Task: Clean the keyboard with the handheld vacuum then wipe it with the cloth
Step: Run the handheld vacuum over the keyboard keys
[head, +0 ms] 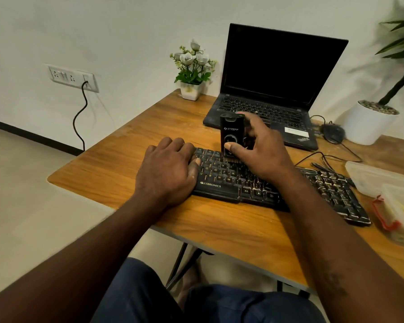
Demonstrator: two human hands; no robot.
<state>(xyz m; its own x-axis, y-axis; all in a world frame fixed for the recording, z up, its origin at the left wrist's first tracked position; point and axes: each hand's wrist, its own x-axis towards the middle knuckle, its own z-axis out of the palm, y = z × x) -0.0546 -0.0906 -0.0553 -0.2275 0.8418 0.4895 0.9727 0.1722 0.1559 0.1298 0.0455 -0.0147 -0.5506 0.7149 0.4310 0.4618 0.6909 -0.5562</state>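
Keyboard (231,180) lies near middle of worktop (117,173), angled, pale dust on right-end keys. Left hand (168,171) rests on its left end, fingers loose, steadying it. Handheld vacuum (231,134) upright, brush nozzle down on upper key rows; right hand (259,150) clamped round it, thumb at front button. Step in hand, likely: vacuuming, right end still dusty. Next move calls for slow rightward sweep, nozzle touching keys. Cloth not clearly seen; lidded container (383,180) far right.
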